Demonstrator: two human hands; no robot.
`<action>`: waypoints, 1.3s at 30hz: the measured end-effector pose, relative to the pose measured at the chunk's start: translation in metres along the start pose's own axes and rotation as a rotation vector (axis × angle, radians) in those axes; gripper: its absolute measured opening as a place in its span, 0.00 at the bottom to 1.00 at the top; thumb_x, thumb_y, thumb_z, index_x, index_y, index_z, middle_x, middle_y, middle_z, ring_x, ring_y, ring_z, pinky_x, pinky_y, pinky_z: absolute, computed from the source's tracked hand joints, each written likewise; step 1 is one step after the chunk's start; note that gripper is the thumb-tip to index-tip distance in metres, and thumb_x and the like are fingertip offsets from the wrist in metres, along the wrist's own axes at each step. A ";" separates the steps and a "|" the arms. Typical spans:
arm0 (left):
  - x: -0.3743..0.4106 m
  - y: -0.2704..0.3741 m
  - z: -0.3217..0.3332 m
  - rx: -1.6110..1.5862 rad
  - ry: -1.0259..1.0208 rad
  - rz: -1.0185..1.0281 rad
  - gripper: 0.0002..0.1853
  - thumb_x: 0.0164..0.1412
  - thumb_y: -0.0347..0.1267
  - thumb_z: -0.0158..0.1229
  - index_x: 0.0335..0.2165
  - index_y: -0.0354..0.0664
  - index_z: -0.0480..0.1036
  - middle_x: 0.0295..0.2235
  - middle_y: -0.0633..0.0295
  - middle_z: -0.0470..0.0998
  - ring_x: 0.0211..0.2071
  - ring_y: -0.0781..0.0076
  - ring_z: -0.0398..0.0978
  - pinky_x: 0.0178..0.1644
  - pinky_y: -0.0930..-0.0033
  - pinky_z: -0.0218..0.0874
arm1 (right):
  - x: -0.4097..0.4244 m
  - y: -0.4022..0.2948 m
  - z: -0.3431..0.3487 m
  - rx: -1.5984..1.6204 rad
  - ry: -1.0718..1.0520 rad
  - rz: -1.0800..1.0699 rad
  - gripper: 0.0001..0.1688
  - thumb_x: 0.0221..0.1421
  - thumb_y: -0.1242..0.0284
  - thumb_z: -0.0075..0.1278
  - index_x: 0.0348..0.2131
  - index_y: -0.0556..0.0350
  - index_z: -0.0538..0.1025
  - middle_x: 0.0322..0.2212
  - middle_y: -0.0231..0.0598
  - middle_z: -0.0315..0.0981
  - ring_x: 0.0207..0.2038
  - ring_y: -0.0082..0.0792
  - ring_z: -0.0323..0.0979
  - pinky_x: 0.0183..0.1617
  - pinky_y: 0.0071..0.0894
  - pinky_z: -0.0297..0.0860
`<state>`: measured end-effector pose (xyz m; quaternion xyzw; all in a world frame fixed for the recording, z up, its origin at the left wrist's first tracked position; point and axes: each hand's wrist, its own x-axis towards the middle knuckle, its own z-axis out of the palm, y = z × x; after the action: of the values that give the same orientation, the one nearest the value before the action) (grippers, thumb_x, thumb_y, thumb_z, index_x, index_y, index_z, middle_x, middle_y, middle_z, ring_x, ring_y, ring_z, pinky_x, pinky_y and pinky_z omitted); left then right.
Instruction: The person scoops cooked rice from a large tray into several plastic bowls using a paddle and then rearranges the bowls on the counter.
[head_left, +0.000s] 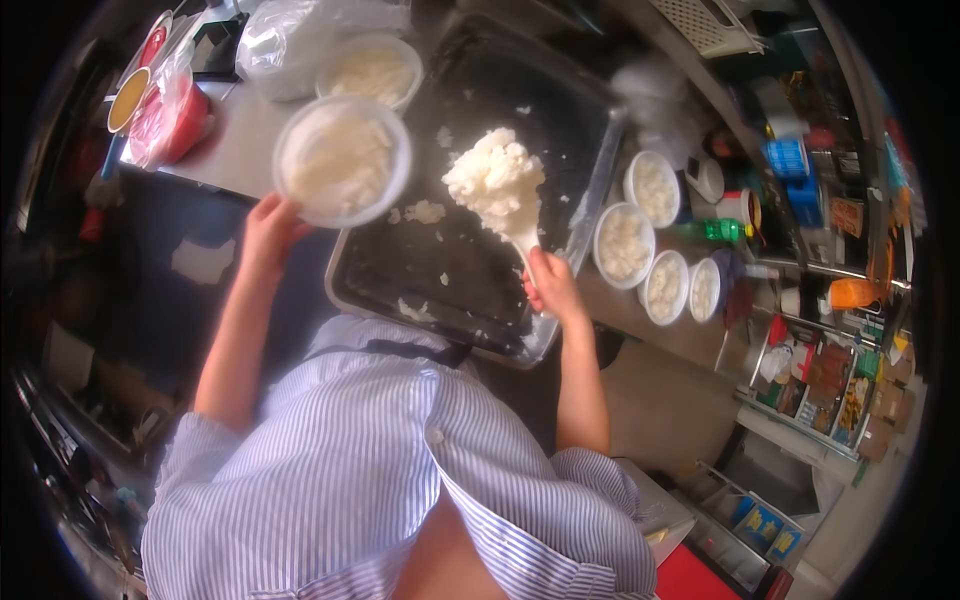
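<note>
My left hand (274, 229) grips the near rim of a round plastic bowl (343, 160) with white rice inside. A white rice paddle (526, 238) is in my right hand (553, 283), its blade under a big heap of cooked white rice (496, 180). The heap is above a large dark rectangular tray (480, 289), where loose rice clumps (424, 212) are stuck. Behind the held bowl, another bowl of rice (372, 71) stands at the tray's left edge.
Several bowls of rice (625, 246) stand right of the tray, near a green bottle (724, 229). At the upper left are clear plastic bags (281, 45), a red container (180, 124) in plastic and a yellow-filled cup (129, 100). Stocked shelves (814, 382) line the right.
</note>
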<state>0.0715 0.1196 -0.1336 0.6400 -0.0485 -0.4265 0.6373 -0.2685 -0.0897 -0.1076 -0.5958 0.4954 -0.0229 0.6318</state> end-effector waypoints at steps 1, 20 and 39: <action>-0.003 0.000 0.016 -0.015 -0.043 -0.018 0.16 0.55 0.30 0.51 0.43 0.36 0.69 0.36 0.60 0.75 0.36 0.71 0.75 0.39 0.71 0.68 | -0.006 -0.009 -0.001 -0.021 0.018 -0.029 0.28 0.61 0.55 0.37 0.19 0.60 0.66 0.09 0.30 0.59 0.07 0.18 0.55 0.10 0.20 0.53; 0.000 -0.044 0.112 -0.056 -0.315 -0.255 0.12 0.53 0.26 0.49 0.39 0.34 0.68 0.35 0.59 0.75 0.36 0.70 0.75 0.39 0.70 0.70 | -0.035 -0.036 0.027 -0.892 0.647 -0.615 0.15 0.55 0.64 0.47 0.22 0.53 0.69 0.15 0.45 0.70 0.18 0.48 0.70 0.20 0.44 0.64; -0.010 -0.056 0.122 -0.075 -0.387 -0.238 0.15 0.52 0.24 0.49 0.40 0.29 0.68 0.37 0.54 0.74 0.38 0.67 0.74 0.41 0.70 0.68 | -0.019 -0.036 0.005 -0.654 0.486 -0.406 0.20 0.58 0.63 0.43 0.22 0.59 0.71 0.12 0.44 0.68 0.13 0.40 0.67 0.17 0.37 0.61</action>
<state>-0.0363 0.0418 -0.1555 0.5234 -0.0779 -0.6150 0.5846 -0.2548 -0.0849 -0.0695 -0.8265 0.4835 -0.1279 0.2583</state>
